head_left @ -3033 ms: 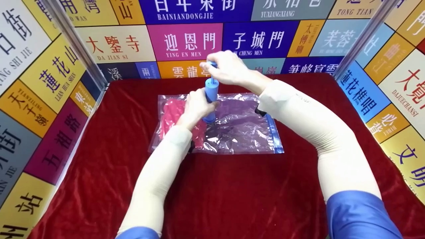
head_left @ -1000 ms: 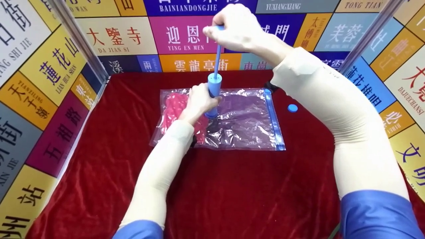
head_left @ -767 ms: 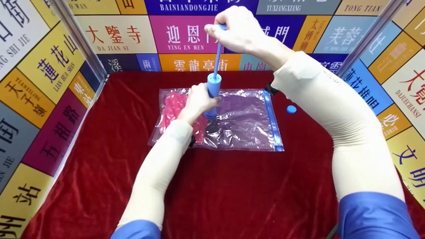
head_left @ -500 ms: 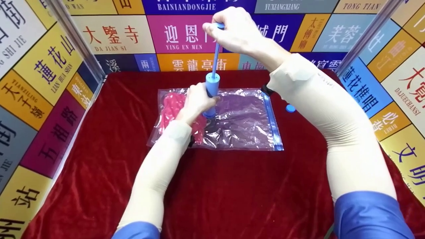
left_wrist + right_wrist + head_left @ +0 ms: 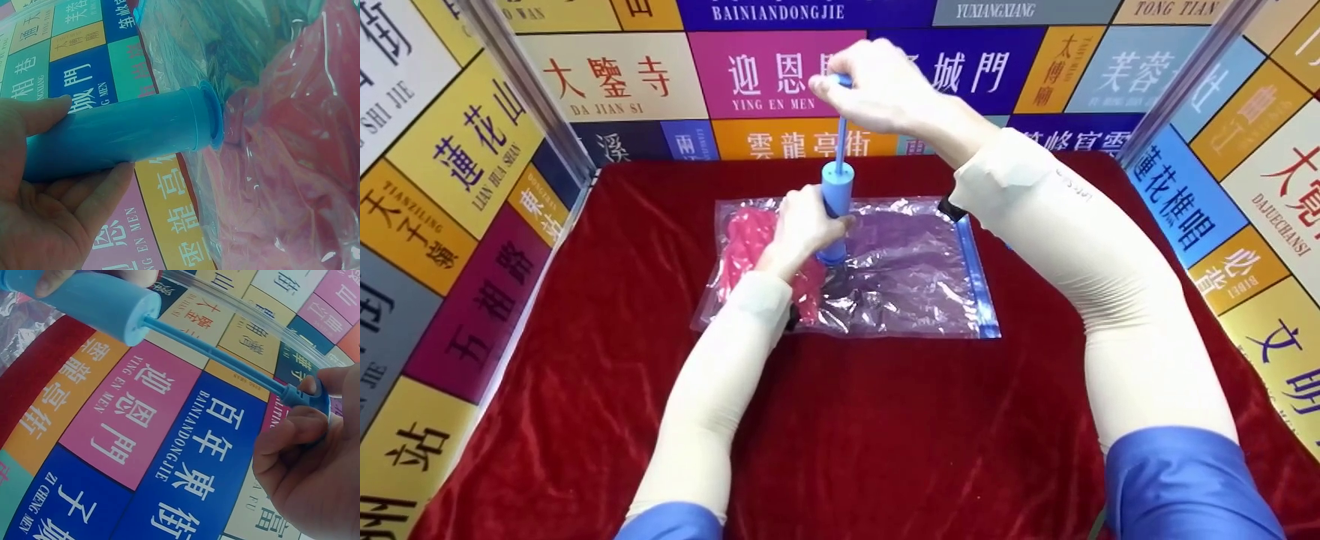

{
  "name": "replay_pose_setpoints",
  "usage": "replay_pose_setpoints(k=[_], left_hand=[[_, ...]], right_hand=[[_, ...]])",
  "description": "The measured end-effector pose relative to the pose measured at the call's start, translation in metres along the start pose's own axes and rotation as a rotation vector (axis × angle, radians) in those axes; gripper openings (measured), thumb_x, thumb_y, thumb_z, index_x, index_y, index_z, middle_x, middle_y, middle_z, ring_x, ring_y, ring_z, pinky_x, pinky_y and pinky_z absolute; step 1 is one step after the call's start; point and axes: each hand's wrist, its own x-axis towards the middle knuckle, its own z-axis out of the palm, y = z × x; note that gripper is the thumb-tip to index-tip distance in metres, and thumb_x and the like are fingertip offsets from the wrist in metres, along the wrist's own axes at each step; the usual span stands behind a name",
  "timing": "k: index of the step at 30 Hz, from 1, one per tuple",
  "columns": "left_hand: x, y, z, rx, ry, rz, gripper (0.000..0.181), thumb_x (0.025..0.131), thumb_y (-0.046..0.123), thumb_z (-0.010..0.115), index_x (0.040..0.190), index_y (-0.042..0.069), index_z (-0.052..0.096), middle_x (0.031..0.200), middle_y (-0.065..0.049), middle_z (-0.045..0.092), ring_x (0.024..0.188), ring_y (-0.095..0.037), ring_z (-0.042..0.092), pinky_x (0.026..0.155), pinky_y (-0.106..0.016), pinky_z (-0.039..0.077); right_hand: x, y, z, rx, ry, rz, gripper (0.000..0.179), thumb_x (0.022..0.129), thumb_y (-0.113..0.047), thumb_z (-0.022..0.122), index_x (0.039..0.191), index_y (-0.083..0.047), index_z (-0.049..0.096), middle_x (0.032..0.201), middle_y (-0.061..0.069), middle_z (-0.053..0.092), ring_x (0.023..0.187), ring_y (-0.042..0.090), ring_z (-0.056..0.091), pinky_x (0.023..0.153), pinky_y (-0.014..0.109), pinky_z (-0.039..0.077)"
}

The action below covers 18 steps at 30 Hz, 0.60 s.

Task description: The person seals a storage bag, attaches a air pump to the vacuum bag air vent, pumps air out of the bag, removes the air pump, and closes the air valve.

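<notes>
A blue hand pump (image 5: 837, 187) stands upright on a clear plastic vacuum bag (image 5: 915, 300) with a blue zip strip along its right edge. My left hand (image 5: 804, 225) grips the pump's barrel, thumb and fingers wrapped round it in the left wrist view. Higher up, my right hand (image 5: 877, 86) holds the pump's handle (image 5: 309, 402), fingers curled over it, with part of the rod (image 5: 219, 357) drawn out of the barrel. The pump's base (image 5: 211, 115) meets the bag film. Pink fabric (image 5: 746, 240) fills the bag's left side, dark purple fabric (image 5: 900, 240) its right.
Dark red velvet cloth (image 5: 900, 427) covers the table. Panels with printed characters (image 5: 615, 79) wall the back and both sides, with metal posts (image 5: 540, 97) at the corners. A sliver of a small blue cap shows beside the right sleeve (image 5: 1035, 210), which hides most of it.
Over three seconds my right hand rose, drawing the rod out, and has since come partway down, pushing the rod back in. My left hand keeps its grip on the barrel.
</notes>
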Motion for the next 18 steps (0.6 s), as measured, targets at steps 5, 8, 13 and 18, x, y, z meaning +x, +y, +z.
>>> replay_pose_setpoints(k=[5,8,13,18], left_hand=[[0.0,0.0,0.0,0.007,0.011,0.016,0.044,0.088,0.038,0.095,0.117,0.009,0.08,0.109,-0.012,0.085,0.104,-0.034,0.082,0.099,-0.049,0.068],[0.0,-0.001,0.0,-0.004,0.003,0.008,0.045,0.088,0.038,0.095,0.118,0.009,0.079,0.109,-0.012,0.085,0.103,-0.034,0.082,0.1,-0.048,0.068],[0.0,-0.001,0.0,-0.014,-0.01,-0.001,0.047,0.088,0.038,0.094,0.121,0.009,0.078,0.11,-0.011,0.085,0.103,-0.032,0.082,0.098,-0.046,0.068],[0.001,-0.002,0.0,-0.007,-0.004,0.007,0.047,0.087,0.04,0.094,0.119,0.009,0.078,0.108,-0.011,0.085,0.101,-0.032,0.082,0.097,-0.047,0.068]], right_hand=[[0.001,0.004,0.01,-0.042,-0.092,-0.001,0.044,0.116,-0.051,0.048,0.087,-0.019,0.055,0.082,0.0,0.049,0.076,0.017,0.045,0.072,0.031,0.039],[0.002,0.005,0.017,-0.047,-0.145,0.011,0.042,0.117,-0.051,0.047,0.094,-0.018,0.06,0.086,0.0,0.054,0.078,0.017,0.049,0.074,0.031,0.043],[0.003,0.008,0.028,-0.059,-0.201,0.013,0.041,0.117,-0.049,0.046,0.092,-0.018,0.06,0.086,0.0,0.056,0.077,0.017,0.051,0.072,0.031,0.045],[0.003,0.013,0.038,-0.058,-0.219,-0.006,0.04,0.117,-0.045,0.048,0.088,-0.018,0.056,0.081,0.0,0.052,0.073,0.017,0.048,0.069,0.031,0.042]])
